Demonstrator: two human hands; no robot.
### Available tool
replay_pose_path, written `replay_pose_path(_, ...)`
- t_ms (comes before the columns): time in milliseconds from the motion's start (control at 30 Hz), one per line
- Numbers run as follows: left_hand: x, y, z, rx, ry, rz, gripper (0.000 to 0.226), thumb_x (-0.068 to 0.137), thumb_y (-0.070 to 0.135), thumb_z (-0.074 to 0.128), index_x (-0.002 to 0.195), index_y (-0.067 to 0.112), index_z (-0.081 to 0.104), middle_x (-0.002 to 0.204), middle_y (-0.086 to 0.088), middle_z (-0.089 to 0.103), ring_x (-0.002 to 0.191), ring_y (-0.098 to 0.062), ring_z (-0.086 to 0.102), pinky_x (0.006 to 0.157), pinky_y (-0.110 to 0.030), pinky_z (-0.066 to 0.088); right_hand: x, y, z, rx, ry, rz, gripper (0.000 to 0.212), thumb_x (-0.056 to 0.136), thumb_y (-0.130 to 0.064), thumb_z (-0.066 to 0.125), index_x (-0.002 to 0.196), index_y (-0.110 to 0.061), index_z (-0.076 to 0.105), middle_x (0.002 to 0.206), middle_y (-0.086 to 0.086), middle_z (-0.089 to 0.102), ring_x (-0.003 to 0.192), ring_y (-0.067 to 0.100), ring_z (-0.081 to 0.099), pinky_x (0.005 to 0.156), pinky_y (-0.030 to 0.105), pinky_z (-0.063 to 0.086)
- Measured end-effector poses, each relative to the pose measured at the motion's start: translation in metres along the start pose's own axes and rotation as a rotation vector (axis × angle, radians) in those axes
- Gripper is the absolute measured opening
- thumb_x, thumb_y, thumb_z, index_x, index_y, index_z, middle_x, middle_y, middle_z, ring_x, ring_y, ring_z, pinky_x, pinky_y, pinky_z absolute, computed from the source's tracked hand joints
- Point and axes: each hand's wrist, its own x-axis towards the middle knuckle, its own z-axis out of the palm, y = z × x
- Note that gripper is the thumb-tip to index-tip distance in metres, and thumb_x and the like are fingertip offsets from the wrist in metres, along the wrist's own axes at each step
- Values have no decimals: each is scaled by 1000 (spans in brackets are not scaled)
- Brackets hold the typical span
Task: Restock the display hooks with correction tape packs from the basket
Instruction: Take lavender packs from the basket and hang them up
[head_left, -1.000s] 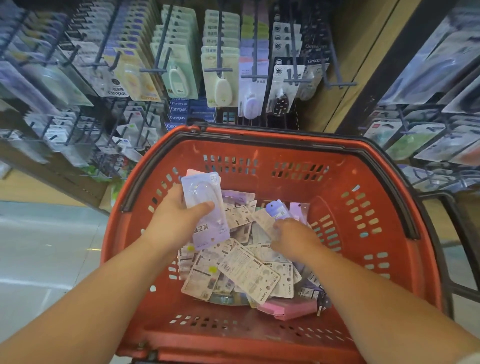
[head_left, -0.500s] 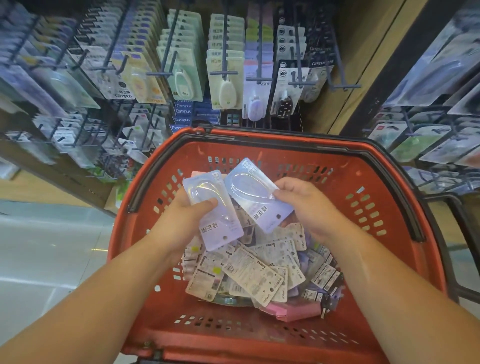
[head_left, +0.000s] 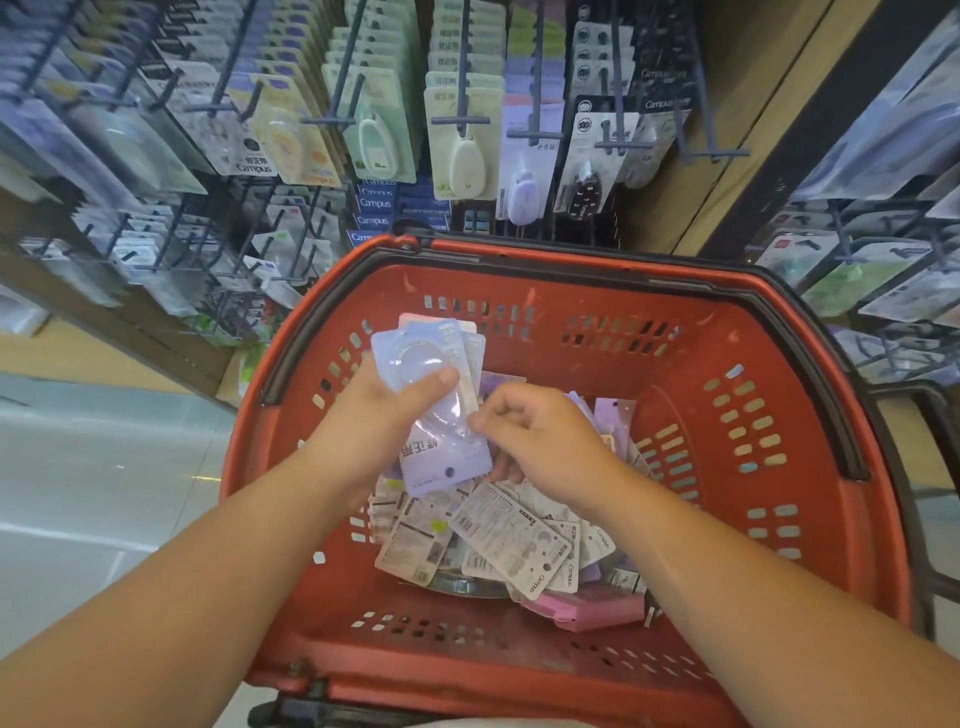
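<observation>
- Both hands are working over one red basket (head_left: 691, 374), which is filling the middle of the view.
- The left hand (head_left: 374, 421) is gripping a stack of correction tape packs (head_left: 441, 462) above the basket's 10 o'clock part, with the thumb lying across the clear blister of the top pack.
- The stack's long axis is running from 11 o'clock to 5 o'clock. The end with the hanging hole is pointing to 5 o'clock, toward the person.
- At least three lilac packs are showing in the stack by their edges; the exact number I cannot tell.
- The right hand (head_left: 545, 447) is pinching the stack's edge at its 3 o'clock side, with the fingers curled.
- A pile of loose packs (head_left: 514, 540) is lying on the basket's bottom, mostly printed backs up, too many to count.
- One pink box (head_left: 597, 610) is lying at the pile's 5 o'clock.
- The display hooks (head_left: 462, 120) are hanging full of packs at 12 o'clock, behind the basket.
</observation>
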Motion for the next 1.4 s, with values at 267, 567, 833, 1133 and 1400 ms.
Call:
replay_pose_path(267, 9, -6, -12, -37, 289, -154, 46, 92, 35, 82, 130, 25, 59, 120, -7, 74, 94, -31, 78, 48, -36, 55, 5, 85, -2, -844, -437, 353, 82, 85, -60, 74, 152, -26, 42, 150, 3, 44, 133, 25, 49, 102, 33, 43)
replay_pose_path(567, 8, -5, -12, -8, 279, -144, 42, 93, 34, 80, 127, 22, 60, 115, -10, 74, 88, -33, 79, 51, -41, 57, 5, 80, 19, -1127, -436, 286, 76, 80, -52, 76, 146, -24, 50, 138, 5, 47, 124, 28, 51, 95, 38, 50)
replay_pose_path(833, 6, -4, -11, 13, 263, -97, 10, 95, 33, 77, 102, 34, 70, 103, -6, 78, 82, -31, 79, 55, -42, 56, 25, 58, -44, -790, -93, 292, 31, 101, -17, 51, 71, -12, 55, 72, 7, 52, 65, 21, 46, 61, 33, 32)
replay_pose_path(1133, 1, 2, -1, 17, 99, -168, 11, 103, 33, 66, 103, 35, 77, 103, -6, 81, 94, -39, 78, 72, -74, 59, 11, 5, -39, 358, 122, 87, 33, 104, -14, 54, 75, -21, 66, 75, 1, 65, 68, 18, 57, 62, 30, 43)
replay_pose_path(1400, 0, 3, 1, -2, 109, -141, 30, 96, 52, 67, 122, 37, 65, 111, -8, 80, 93, -36, 79, 71, -72, 60, 13, 4, -15, 457, 174, 122, 32, 104, -14, 55, 72, -19, 58, 73, 6, 56, 64, 20, 50, 59, 33, 38)
